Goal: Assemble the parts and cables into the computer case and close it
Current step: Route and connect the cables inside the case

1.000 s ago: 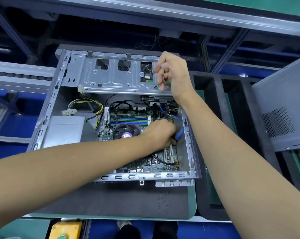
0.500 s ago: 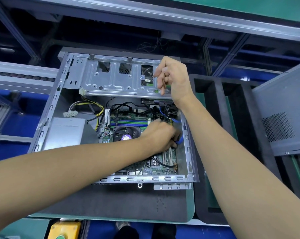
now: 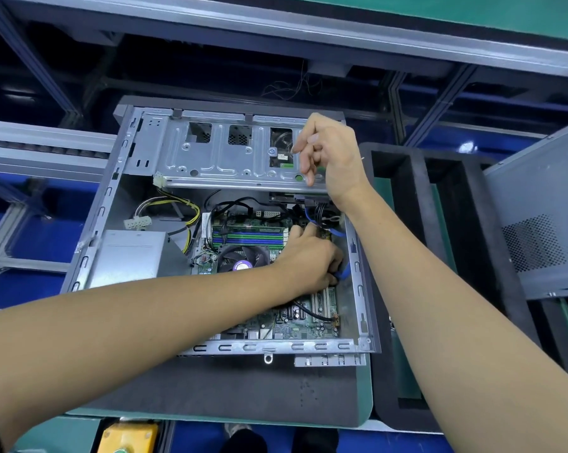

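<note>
Case (image 3: 80, 256) lies open on its side on a dark foam mat (image 3: 230, 390), motherboard (image 3: 295, 325) facing up, side panel (image 3: 544, 217) leaning well apart at the right. Left hand (image 3: 312, 256) is down inside, at the right part of the board, fingers curled narrow around a blue cable (image 3: 344, 272); only a short loop of it shows past the knuckles, and the plug end is hidden, so whether it is seated cannot be told. Right hand (image 3: 328, 152) is on the right end of the drive cage (image 3: 224, 155) at the far side of the case, fingers loosely bent down against the metal; I cannot tell if it grips anything or only steadies the cage. Judged step: routing and plugging the blue data lead into a board socket. To do it well, line the plug up square before pushing, press straight down with thumb and forefinger, and feel for the seat. Keep the lead's slack clear of the cooler fan (image 3: 240, 259) just to the left and away from the memory slots (image 3: 248, 235). The loose white power connector (image 3: 137, 221) and yellow-black wires (image 3: 191, 210) at the far left, above the power supply (image 3: 126, 256), look unplugged. Panel goes on last.
</note>
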A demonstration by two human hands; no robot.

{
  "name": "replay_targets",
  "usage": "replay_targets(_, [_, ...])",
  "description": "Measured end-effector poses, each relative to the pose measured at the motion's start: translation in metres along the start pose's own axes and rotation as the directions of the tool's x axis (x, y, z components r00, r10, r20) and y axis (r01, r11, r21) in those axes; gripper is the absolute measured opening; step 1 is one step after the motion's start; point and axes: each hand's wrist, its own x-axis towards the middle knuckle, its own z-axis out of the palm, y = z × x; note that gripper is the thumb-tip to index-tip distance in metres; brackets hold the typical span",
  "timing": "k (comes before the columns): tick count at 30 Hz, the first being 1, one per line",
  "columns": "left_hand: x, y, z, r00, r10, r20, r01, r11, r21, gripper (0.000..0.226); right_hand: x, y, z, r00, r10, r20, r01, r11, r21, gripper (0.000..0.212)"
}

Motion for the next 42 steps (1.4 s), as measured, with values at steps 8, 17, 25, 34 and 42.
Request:
replay_targets(8, [-0.002, 0.005, 0.001, 0.997, -0.066, 0.027, 0.065, 0.997, 0.042, 0.031, 0.0, 0.001, 0.001, 1.0, -0.015, 0.007, 0.015, 0.999, -0.047, 0.02])
replay_targets(17, [0.001, -0.017, -0.021, 0.984, 0.004, 0.178, 0.026, 0.986, -0.165, 0.022, -0.005, -0.002, 0.0, 0.998, -0.061, -0.017, 0.06, 0.995, -0.08, 0.024])
replay_targets(25, [0.001, -0.019, -0.025, 0.989, 0.052, 0.136, -0.012, 0.959, -0.283, 0.023, -0.005, -0.002, 0.001, 0.998, -0.06, -0.031, 0.058, 0.996, -0.063, 0.022])
replay_targets(34, [0.006, -0.009, -0.013, 0.993, 0.093, 0.079, -0.085, 0.991, -0.105, 0.019, -0.006, -0.003, -0.001, 0.998, -0.048, -0.038, 0.045, 0.996, -0.073, 0.023])
replay_targets(42, [0.006, -0.007, -0.007, 0.996, 0.057, 0.075, -0.05, 0.994, -0.098, 0.022, -0.003, 0.001, 0.0, 0.999, -0.025, -0.036, 0.022, 0.996, -0.089, 0.02])
